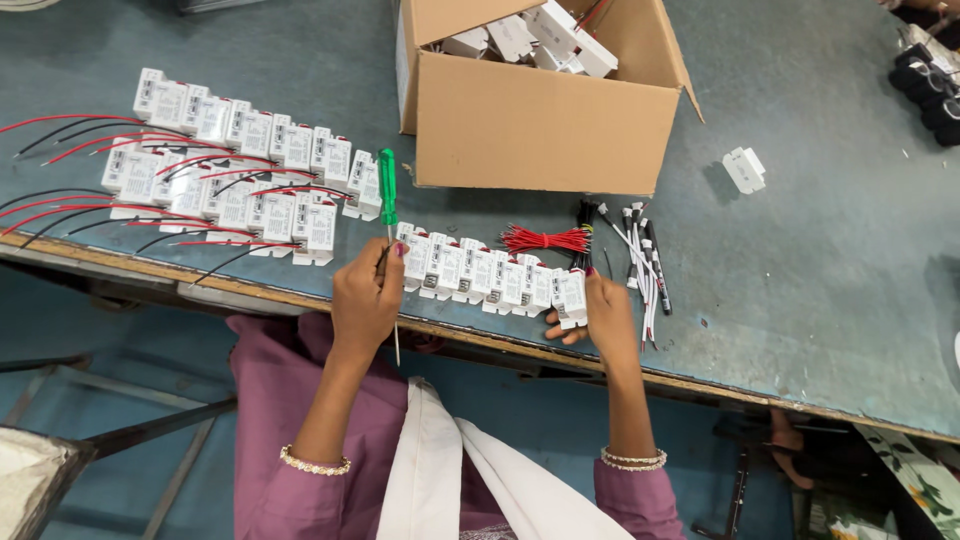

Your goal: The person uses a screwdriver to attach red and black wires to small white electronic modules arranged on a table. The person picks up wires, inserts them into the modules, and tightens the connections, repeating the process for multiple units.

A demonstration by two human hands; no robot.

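The left hand is closed around a screwdriver, its fingers pressed together on the thin metal shaft; the green handle sticks up and away from the hand, toward the far side of the bench, while the shaft's other end pokes out below the hand past the near edge. The right hand rests at the right end of a short row of white plastic boxes that lies along the near edge of the bench. Its fingers pinch the last box in that row, with the thumb showing underneath, over the bench edge. The left hand touches the row at its left end.

Just beyond the row, near the right hand, lies a bundle of red wires, and beside it to the right a bundle of black and white wires.

To the left, on the far side of the screwdriver, a larger group of wired boxes lies in two rows, red and black leads trailing off to the left. A cardboard box stands open at the far middle of the bench, with more white boxes inside. One single white box lies alone to its right. Both wrists wear bead bracelets, and the sleeves are purple.
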